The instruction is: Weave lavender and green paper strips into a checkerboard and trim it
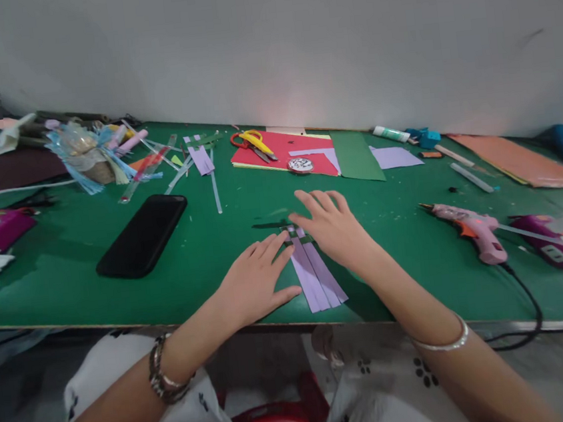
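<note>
Several long purple paper strips [313,278] lie side by side near the table's front edge, with narrow green strips crossing them at their far end. My left hand [258,277] rests flat on the table with its fingers stretched, the fingertips touching the left side of that crossing. On the other side, my right hand [330,222] has its fingers spread, with the thumb near the crossed end. A thin dark green strip [269,225] sticks out to the left beyond my left fingertips. Part of the crossing is hidden by the fingers.
A black phone [142,236] lies to the left. Behind are scissors [255,144] on red paper [299,143], green paper [356,155] and a glue tube [391,134]. A pink glue gun [469,226] with its cord is at the right. Craft scraps and a tasselled pot [93,165] stand back left.
</note>
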`<state>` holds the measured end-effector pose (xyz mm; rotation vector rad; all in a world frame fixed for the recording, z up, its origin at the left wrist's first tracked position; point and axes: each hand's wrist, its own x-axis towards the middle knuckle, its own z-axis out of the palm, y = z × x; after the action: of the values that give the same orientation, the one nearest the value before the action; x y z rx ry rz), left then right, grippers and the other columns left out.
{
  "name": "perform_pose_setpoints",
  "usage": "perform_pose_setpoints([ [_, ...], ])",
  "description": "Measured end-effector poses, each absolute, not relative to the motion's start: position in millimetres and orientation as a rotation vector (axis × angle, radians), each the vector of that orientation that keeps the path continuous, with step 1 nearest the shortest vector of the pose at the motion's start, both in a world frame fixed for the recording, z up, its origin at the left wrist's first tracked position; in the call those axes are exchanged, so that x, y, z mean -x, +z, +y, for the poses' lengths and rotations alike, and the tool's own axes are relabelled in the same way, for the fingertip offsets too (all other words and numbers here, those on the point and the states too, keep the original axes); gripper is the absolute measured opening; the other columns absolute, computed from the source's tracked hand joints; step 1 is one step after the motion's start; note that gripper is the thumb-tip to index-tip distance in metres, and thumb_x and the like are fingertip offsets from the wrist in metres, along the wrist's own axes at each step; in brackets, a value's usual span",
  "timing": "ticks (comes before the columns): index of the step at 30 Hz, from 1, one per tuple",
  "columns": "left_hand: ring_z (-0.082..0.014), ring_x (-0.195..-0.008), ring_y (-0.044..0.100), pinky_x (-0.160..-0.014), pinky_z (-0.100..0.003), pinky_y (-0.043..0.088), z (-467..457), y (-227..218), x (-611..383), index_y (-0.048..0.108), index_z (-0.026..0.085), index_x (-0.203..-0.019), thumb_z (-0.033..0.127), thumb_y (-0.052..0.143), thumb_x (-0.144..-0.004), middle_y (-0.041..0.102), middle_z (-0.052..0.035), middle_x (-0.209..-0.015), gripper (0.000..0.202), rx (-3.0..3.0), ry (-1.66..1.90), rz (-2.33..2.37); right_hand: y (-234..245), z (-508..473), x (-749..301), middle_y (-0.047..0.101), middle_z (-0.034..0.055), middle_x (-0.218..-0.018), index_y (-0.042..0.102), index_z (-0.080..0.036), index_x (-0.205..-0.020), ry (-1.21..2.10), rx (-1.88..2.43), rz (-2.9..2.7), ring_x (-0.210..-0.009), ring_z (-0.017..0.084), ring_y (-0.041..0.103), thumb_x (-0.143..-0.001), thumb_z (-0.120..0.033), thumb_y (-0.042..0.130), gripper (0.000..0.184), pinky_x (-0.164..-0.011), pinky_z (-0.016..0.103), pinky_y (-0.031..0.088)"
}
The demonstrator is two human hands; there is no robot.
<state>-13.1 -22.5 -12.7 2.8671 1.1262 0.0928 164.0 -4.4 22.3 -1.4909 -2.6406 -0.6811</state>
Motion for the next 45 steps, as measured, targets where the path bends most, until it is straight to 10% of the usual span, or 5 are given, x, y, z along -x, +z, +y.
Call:
perform_pose_setpoints([
  [6, -0.0299, -0.132, 0.03, -0.107, -0.046, 0.026, -16, -11, 14, 0.041, 0.01, -0.132, 0.055, 0.038, -0.086, 0.034, -0.0166, -0.143, 0.065, -2.855, 0.138, 1.03, 22, -10, -183, 0.047, 0.0159, -0.131, 0.063, -0.019, -0.104, -0.657, 1.746, -2.434, -0.111, 0.029, 0.043, -0.082, -0.006, 0.037, 0.036, -0.091, 0.049, 0.03],
  [14, -0.0282, -0.128, 0.036, -0.106, -0.044, 0.025, -5, 1, 4, 0.035, 0.008, -0.135, 0.052, 0.037, -0.088, 0.038, -0.0172, -0.14, 0.065, -2.811, 0.037, 1.09, 15, -2, -196, 0.06, 0.0087, -0.099, 0.06, -0.021, -0.076, -0.223, 1.983, -2.037, -0.097, 0.025, 0.05, -0.088, -0.041, 0.037, 0.033, -0.088, 0.047, 0.028],
  [45, -0.0287, -0.121, 0.043, -0.102, -0.038, 0.035, 0, -3, -9, 0.043, 0.001, -0.127, 0.044, 0.048, -0.083, 0.047, -0.0198, -0.131, 0.062, -2.769, 0.114, 1.152, 9, 13, -199, 0.06, 0.0062, -0.09, 0.062, -0.018, -0.078, -0.286, 2.217, -2.02, -0.088, 0.023, 0.051, -0.08, -0.02, 0.056, 0.006, -0.068, 0.033, 0.02],
])
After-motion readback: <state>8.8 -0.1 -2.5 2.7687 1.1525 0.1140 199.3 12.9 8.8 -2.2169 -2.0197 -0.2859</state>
